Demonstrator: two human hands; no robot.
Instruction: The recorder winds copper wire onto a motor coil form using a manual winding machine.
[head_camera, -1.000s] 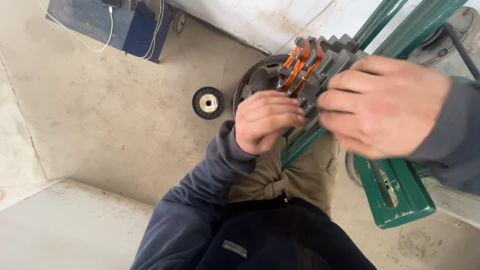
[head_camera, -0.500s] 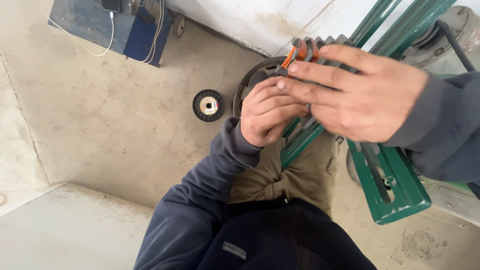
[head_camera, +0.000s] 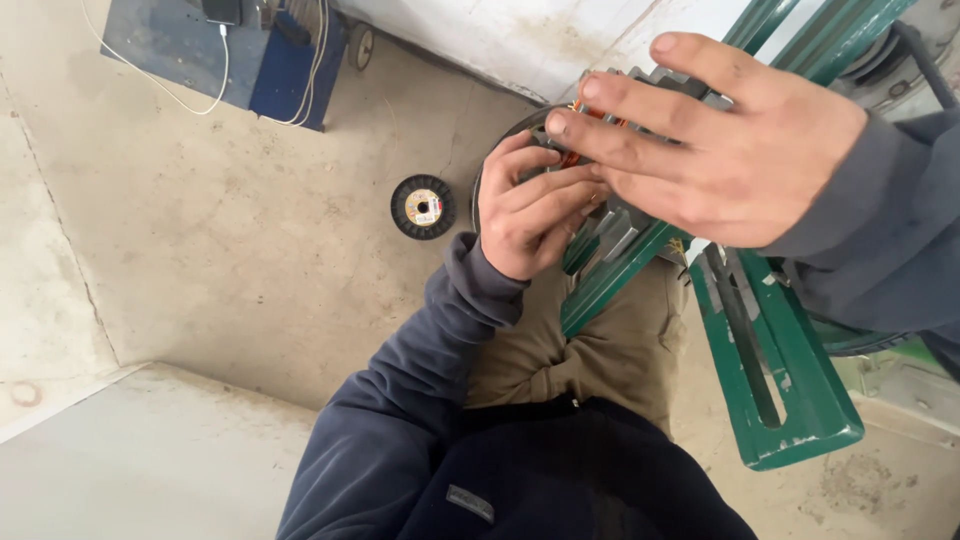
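Left hand (head_camera: 530, 205): fingers curled on grey toothed part (head_camera: 610, 225), frame centre, steadying it. Right hand (head_camera: 720, 150): fingers together, pressing orange wire (head_camera: 578, 125). Green frame (head_camera: 780, 360) supports.

This looks like a workshop or small industrial work area. The floor (head_camera: 230, 250) is bare, stained concrete with scuffs and cracks, and the wall (head_camera: 520, 40) behind is rough, dirty white. A green-painted metal frame (head_camera: 780, 370) with a slotted foot stands on the floor, its paint chipped. A small black spool (head_camera: 422, 206) lies on the concrete, and a blue box (head_camera: 240, 50) with white cables trailing over it sits near the wall.
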